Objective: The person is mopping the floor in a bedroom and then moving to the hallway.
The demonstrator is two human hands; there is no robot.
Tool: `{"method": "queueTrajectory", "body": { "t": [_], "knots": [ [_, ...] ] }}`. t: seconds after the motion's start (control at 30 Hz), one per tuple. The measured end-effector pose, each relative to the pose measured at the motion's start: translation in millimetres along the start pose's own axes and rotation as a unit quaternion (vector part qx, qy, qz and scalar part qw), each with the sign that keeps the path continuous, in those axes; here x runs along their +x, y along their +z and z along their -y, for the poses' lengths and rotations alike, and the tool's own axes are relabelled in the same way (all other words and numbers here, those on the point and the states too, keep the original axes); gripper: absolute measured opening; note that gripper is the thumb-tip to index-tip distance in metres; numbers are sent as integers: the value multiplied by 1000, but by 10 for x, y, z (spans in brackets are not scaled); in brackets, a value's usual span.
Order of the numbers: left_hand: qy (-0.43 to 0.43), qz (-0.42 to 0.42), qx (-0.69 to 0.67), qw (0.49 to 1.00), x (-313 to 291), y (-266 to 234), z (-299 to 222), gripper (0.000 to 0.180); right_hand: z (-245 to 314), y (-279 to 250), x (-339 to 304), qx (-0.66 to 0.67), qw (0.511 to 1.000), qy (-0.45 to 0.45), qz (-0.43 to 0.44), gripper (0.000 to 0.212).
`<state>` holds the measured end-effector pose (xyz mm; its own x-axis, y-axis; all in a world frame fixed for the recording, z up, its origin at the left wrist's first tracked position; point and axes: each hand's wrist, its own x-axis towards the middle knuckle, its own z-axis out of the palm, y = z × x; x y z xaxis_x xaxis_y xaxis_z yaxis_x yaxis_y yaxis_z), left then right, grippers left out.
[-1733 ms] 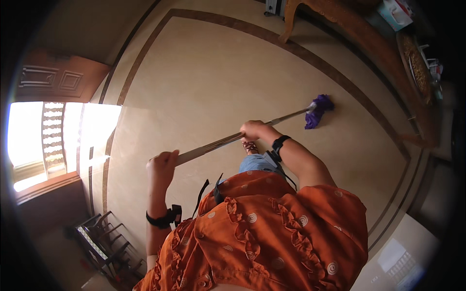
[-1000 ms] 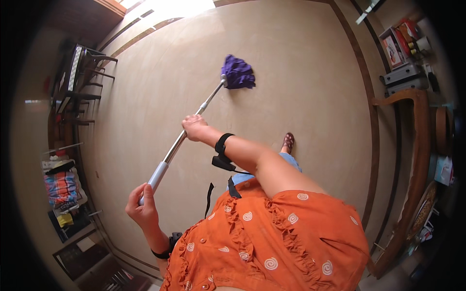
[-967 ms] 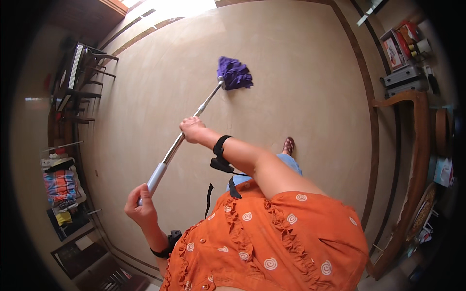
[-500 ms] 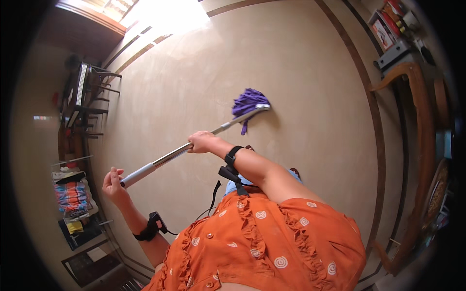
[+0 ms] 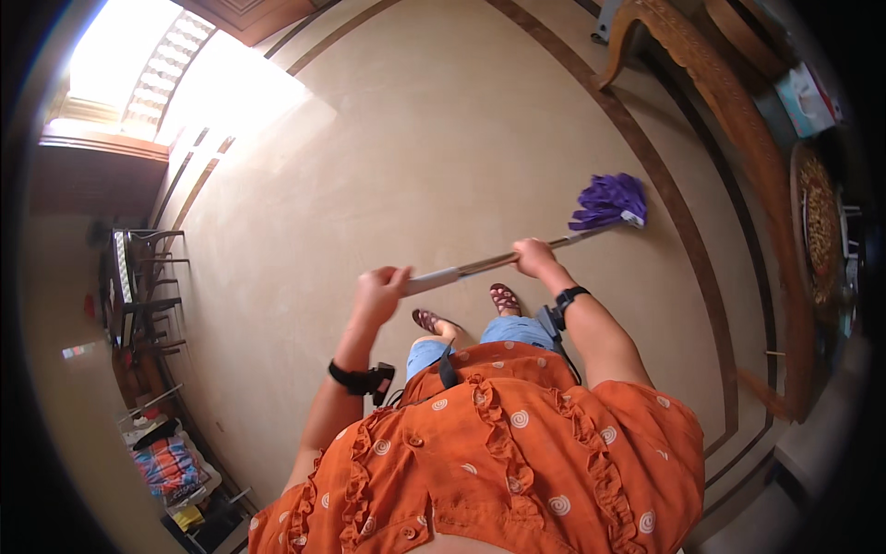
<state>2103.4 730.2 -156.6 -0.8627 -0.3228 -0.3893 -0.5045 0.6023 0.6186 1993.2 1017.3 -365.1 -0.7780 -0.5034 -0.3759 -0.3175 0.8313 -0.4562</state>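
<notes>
A mop [image 5: 611, 201] with purple strands rests on the floor to my right, its metal and light grey pole slanting down toward my left. My right hand [image 5: 537, 258] is closed round the middle of the pole. At the pole's grey grip end, my left hand [image 5: 377, 294] is closed with its fingers curled at the tip. Part of that grasp is hidden by the back of the hand. My feet in dark sandals [image 5: 505, 298] stand just below the pole.
A carved wooden table [image 5: 729, 120] stands along the right, with a round patterned tray [image 5: 818, 222] beside it. Dark chairs [image 5: 152, 286] line the left, near a rack of folded cloths [image 5: 171, 466]. Bright light falls through a doorway [image 5: 175, 83] at upper left.
The mop head has swept to the right across the floor, nearer the dark border stripe. Both hands have moved right with the pole, and my view has turned.
</notes>
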Motion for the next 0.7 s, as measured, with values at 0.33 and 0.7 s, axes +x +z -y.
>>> {"method": "queueTrajectory", "body": {
  "t": [0.33,0.7],
  "knots": [
    [105,95,55,988,-1092,542,-695,30,-761,321,-1288,54,991,3,-123,19],
    [44,-278,47,959,-4014,-721,2,10,2108,965,-1872,160,951,-265,-26,13]
  ]
}}
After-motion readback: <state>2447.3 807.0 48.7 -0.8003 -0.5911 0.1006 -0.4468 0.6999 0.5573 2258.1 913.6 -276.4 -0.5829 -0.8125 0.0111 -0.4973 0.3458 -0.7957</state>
